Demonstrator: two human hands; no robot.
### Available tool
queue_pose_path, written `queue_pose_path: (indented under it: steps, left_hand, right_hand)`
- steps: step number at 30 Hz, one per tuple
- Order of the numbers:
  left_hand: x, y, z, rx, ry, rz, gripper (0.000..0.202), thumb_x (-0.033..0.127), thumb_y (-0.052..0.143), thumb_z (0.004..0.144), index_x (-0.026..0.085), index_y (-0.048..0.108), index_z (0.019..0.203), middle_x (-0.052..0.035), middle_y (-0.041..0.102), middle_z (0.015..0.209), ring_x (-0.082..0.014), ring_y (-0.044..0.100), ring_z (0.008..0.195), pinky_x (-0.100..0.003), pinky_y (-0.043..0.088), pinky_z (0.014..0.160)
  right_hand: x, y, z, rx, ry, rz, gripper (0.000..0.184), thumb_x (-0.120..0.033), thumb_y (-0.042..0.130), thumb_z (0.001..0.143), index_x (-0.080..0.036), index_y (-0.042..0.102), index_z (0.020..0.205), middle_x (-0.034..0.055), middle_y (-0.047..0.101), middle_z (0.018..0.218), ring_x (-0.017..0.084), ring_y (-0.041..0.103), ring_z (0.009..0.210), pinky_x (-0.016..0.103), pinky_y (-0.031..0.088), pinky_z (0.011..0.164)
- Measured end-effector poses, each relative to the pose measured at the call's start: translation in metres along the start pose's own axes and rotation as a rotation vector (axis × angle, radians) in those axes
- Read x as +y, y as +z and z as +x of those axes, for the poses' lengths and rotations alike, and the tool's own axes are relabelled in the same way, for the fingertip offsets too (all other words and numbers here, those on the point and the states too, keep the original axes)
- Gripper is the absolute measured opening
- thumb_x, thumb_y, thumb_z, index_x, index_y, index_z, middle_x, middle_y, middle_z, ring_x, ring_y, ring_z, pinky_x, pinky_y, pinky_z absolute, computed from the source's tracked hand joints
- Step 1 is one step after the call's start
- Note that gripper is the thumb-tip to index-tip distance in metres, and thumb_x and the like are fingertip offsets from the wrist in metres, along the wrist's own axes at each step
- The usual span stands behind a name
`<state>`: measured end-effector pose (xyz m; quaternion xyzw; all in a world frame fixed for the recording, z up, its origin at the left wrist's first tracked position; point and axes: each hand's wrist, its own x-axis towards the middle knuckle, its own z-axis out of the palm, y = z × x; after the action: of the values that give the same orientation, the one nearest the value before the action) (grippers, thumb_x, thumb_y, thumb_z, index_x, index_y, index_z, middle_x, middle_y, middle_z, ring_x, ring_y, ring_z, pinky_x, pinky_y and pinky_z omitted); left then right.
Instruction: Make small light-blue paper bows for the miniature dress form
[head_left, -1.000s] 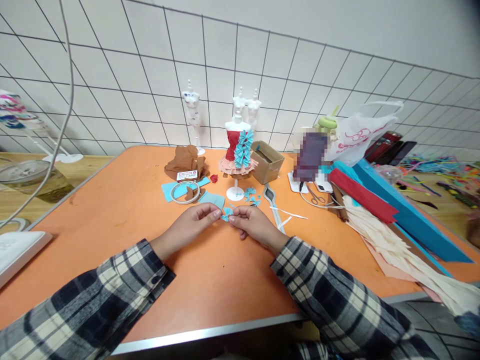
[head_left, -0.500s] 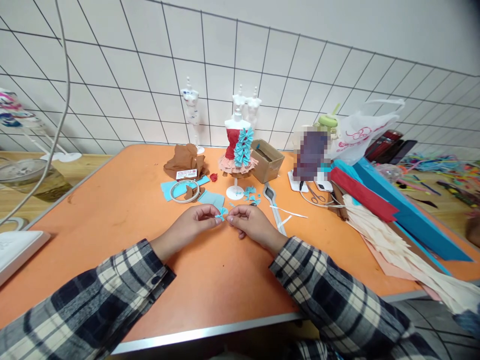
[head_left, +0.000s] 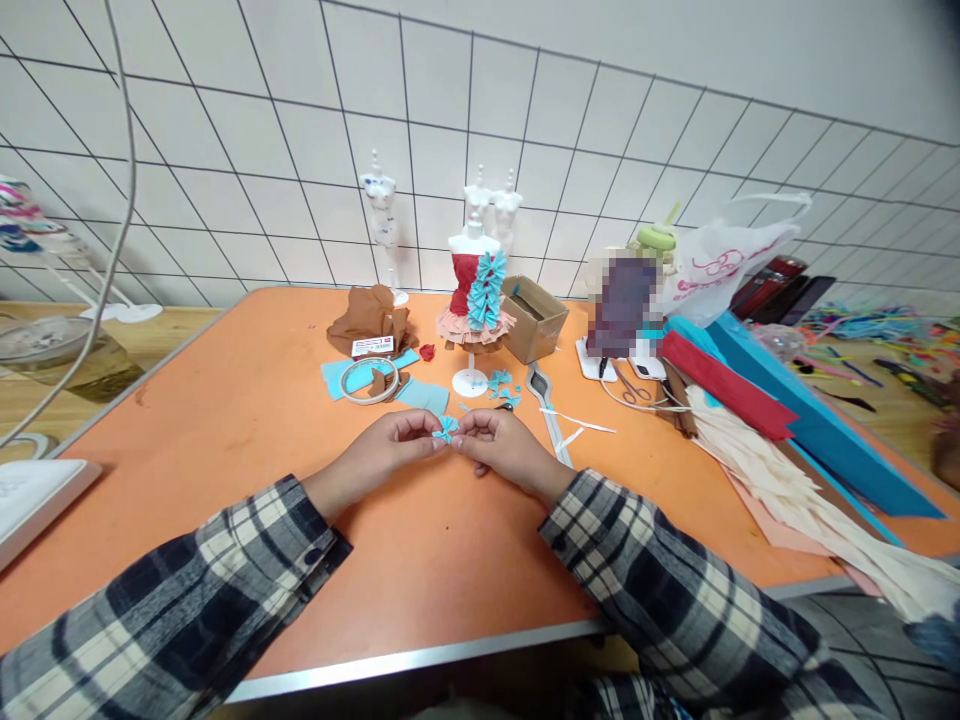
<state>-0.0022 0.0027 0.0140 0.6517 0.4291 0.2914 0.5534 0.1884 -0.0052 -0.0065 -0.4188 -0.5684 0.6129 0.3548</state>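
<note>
Between my hands is a small pleated piece of light-blue crepe paper [head_left: 447,428], fanned out. My left hand [head_left: 397,447] pinches its left side between thumb and fingers. On the right side, my right hand [head_left: 504,449] pinches it too, fingers curled. Just beyond stands a small white dress form [head_left: 475,244] wearing a red bodice [head_left: 464,283], a light-blue ruffle [head_left: 487,292] down one side and a pink frilled skirt [head_left: 459,327]. Blue paper scraps [head_left: 500,380] lie by its base. A roll of tape [head_left: 370,381] rests on blue paper strips left of it.
Brown crepe paper [head_left: 366,318] and a small white box [head_left: 373,346] lie at the back left. Behind the dress form are a cardboard box [head_left: 534,322] and more white forms [head_left: 380,212]. Scissors [head_left: 634,385], phones and long paper strips [head_left: 765,465] crowd the right side.
The blue paper piece has spread into a fuller fan between my fingertips, and my right fingertips now touch its edge. Both hands stay in nearly the same place.
</note>
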Motion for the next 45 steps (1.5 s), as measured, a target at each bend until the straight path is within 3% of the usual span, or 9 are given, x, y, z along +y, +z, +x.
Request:
queue_pose_path:
  steps: [9,14,24,32,37,39,41,45]
  left_hand:
    - [-0.008,0.0,0.003,0.045,0.044,-0.001,0.033,0.046,0.069,0.073,0.017,0.061,0.087,-0.0018,0.064,0.082,-0.0165,0.058,0.077,-0.027,0.045,0.071]
    - [-0.013,0.001,0.006,0.088,0.0,0.064,0.038,0.052,0.068,0.072,0.016,0.062,0.08,-0.0012,0.064,0.076,-0.0157,0.057,0.071,-0.026,0.045,0.066]
    - [-0.005,0.0,0.002,0.033,0.03,0.022,0.029,0.044,0.069,0.072,0.016,0.061,0.076,0.0007,0.061,0.072,-0.0147,0.056,0.07,-0.025,0.043,0.065]
    - [-0.016,-0.002,0.006,0.142,0.024,0.081,0.039,0.053,0.067,0.073,0.016,0.065,0.082,-0.0032,0.067,0.081,-0.0173,0.06,0.077,-0.027,0.046,0.071]
    - [-0.014,-0.001,0.006,0.092,0.032,0.137,0.037,0.052,0.067,0.074,0.015,0.066,0.081,-0.0035,0.068,0.079,-0.0169,0.06,0.073,-0.027,0.047,0.068]
    - [-0.013,0.001,0.006,0.069,0.077,0.188,0.035,0.05,0.067,0.074,0.015,0.066,0.078,-0.0043,0.068,0.08,-0.0177,0.06,0.075,-0.028,0.047,0.07]
    - [-0.013,0.002,0.005,0.057,0.128,0.235,0.033,0.048,0.066,0.076,0.015,0.065,0.076,-0.0044,0.067,0.079,-0.0178,0.06,0.076,-0.028,0.048,0.072]
    - [-0.015,0.004,0.005,0.046,0.166,0.304,0.033,0.048,0.063,0.079,0.016,0.064,0.074,-0.0045,0.066,0.078,-0.0173,0.06,0.074,-0.028,0.048,0.07]
  right_hand:
    - [-0.002,0.0,0.001,0.031,-0.004,-0.01,0.027,-0.039,0.068,0.072,-0.017,0.056,0.082,-0.0034,0.053,0.07,0.006,0.046,0.052,0.019,0.043,0.043]
    - [-0.002,0.0,0.001,0.074,-0.019,-0.032,0.025,-0.039,0.068,0.073,-0.018,0.057,0.081,-0.0045,0.051,0.066,0.007,0.045,0.05,0.019,0.043,0.043]
    - [-0.003,-0.001,0.001,0.051,-0.052,-0.142,0.019,-0.033,0.067,0.074,-0.018,0.056,0.077,-0.0065,0.047,0.058,0.008,0.044,0.048,0.02,0.038,0.044]
    - [-0.003,-0.001,0.002,0.08,-0.04,-0.147,0.021,-0.034,0.066,0.072,-0.019,0.054,0.077,-0.006,0.046,0.061,0.007,0.043,0.049,0.019,0.039,0.045]
    - [-0.003,-0.004,0.0,0.148,-0.145,-0.098,0.021,-0.03,0.055,0.078,-0.021,0.056,0.098,0.0005,0.057,0.087,0.012,0.055,0.068,0.021,0.045,0.052]
    - [-0.002,-0.005,0.0,0.165,-0.23,-0.178,0.021,-0.03,0.053,0.082,-0.02,0.059,0.1,0.0028,0.062,0.094,0.013,0.058,0.08,0.023,0.047,0.062]
    - [-0.002,-0.005,0.0,0.147,-0.267,-0.305,0.018,-0.031,0.055,0.083,-0.02,0.064,0.094,0.0024,0.065,0.089,0.013,0.059,0.077,0.025,0.046,0.067]
    - [0.0,-0.002,0.001,0.145,-0.27,-0.519,0.011,-0.029,0.063,0.078,-0.02,0.067,0.08,-0.0006,0.064,0.073,0.013,0.055,0.067,0.025,0.041,0.063]
